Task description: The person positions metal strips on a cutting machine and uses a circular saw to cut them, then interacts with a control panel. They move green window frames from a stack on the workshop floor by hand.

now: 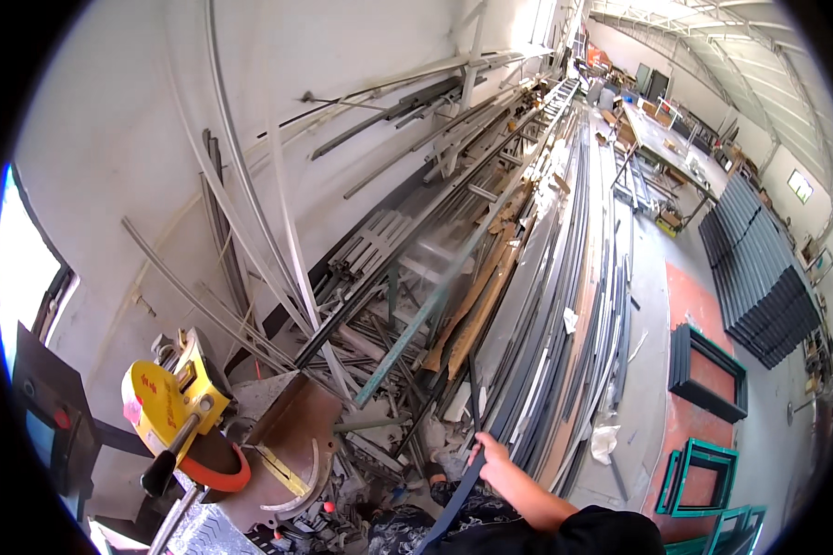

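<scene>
At the far left a bright window (23, 268) opens in the white wall (111, 139), and near it on the left stands a dark grey box-shaped cabinet (55, 393) with a red round button. Right of that, near, is a cutting saw with a yellow rounded housing (162, 407), a black-tipped lever handle (160, 473) and a reddish-brown metal plate (292, 421). Long pale curved strips (280, 199) lean along the wall, and a teal-green weathered metal bar (426, 319) slants over a jumble of offcuts. Brown torn cardboard strips (477, 314) lie farther right. Near the middle, the right hand (492, 455) has its fingers closed around a dark grey flat metal strip (456, 501), whose near end slopes down between the person's dark patterned trouser legs (489, 511); where its far end finishes I cannot tell. The left hand is outside the view, so its grip cannot be told. Beyond the right hand, long dark grey profiles (548, 342) run far. To the right, rectangular dark frames (734, 407) and green frames (732, 481) lie on a red floor strip (690, 291), with a ribbed dark grey stack (759, 268) beyond.
</scene>
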The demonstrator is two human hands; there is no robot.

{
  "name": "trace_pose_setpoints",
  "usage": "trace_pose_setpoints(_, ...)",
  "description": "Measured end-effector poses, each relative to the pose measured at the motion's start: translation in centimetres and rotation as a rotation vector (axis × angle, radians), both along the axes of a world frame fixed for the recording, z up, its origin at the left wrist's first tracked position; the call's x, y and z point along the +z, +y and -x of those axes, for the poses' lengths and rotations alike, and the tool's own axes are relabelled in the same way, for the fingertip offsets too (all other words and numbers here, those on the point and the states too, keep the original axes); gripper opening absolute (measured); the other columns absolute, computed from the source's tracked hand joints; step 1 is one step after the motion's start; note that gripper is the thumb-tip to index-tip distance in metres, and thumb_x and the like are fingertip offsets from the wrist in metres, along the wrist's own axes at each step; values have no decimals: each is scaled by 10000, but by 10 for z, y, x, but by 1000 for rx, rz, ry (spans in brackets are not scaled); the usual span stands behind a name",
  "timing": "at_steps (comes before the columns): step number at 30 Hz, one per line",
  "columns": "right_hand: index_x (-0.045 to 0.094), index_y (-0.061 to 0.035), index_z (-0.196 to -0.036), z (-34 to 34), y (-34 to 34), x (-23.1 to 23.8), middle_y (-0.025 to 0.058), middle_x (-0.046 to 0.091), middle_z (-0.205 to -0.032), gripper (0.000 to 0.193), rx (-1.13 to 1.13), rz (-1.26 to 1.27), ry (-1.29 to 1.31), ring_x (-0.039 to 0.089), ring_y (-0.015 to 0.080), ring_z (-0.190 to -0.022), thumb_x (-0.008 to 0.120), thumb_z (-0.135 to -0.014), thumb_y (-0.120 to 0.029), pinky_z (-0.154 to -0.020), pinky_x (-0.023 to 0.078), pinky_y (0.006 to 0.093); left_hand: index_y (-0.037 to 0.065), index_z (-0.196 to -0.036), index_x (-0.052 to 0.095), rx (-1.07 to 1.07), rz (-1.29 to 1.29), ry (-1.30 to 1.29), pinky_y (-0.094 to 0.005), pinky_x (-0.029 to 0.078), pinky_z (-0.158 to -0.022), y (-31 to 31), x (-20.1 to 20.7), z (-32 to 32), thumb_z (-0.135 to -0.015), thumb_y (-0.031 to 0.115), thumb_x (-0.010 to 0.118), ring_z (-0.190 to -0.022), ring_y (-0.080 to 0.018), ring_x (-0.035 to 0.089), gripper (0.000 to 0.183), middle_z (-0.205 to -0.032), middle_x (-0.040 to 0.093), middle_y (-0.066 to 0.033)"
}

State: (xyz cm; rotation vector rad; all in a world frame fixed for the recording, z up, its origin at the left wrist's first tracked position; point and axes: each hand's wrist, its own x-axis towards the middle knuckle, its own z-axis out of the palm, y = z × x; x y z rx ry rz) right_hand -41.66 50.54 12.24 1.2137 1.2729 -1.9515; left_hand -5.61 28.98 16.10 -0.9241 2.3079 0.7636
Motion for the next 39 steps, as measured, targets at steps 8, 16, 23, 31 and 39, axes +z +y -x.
trace_pose_setpoints(8, 507, -96, -749, -59, -12, -14, 24, 476, -621, 181, -45, 118, -32, 470, 173, -521, 675, -801, -136, -480, 393, 341, 75, -1130, 593, 22, 36, 26, -487, 513, -695, -23, -25, -68, -867, 387, 595, -800, -383, 667, 407, -862, 692, -186)
trace_pose_setpoints(16, 464, -130, -718, -108, -65, 24, -9, 448, -607, 220, -7, 88, 8, 424, 139, -520, 653, -822, -173, -502, 387, 309, 70, -1112, 598, 67, 84, 31, -484, 517, -676, -59, -38, -138, -877, 360, 581, -771, -374, 671, 374, -842, 693, -178)
trace_pose_setpoints(23, 460, -135, -712, -106, -91, 45, -11, 447, -606, 233, 21, 148, 86, 435, 148, -531, 662, -812, -192, -513, 399, 326, 65, -1097, 602, 93, 158, -70, -480, 519, -659, -68, -52, -236, -885, 336, 569, -745, -366, 675, 346, -824, 694, -171)
trace_pose_setpoints(31, 455, -141, -700, 3, -95, 36, -20, 455, -592, 267, 48, 299, 151, 451, 135, -517, 686, -803, -224, -496, 405, 296, 77, -1085, 606, 80, 211, -109, -476, 529, -644, -46, -55, -271, -887, 349, 566, -744, -365, 686, 339, -806, 702, -152)
trace_pose_setpoints(39, 459, -156, -666, 150, -107, -4, -28, 457, -569, 273, 107, 394, 139, 458, 131, -487, 687, -800, -224, -484, 412, 305, 91, -909, 618, 140, 528, 210, -478, 478, -528, -34, -20, -126, -671, 254, 709, -575, -358, 611, 302, -644, 621, -129)
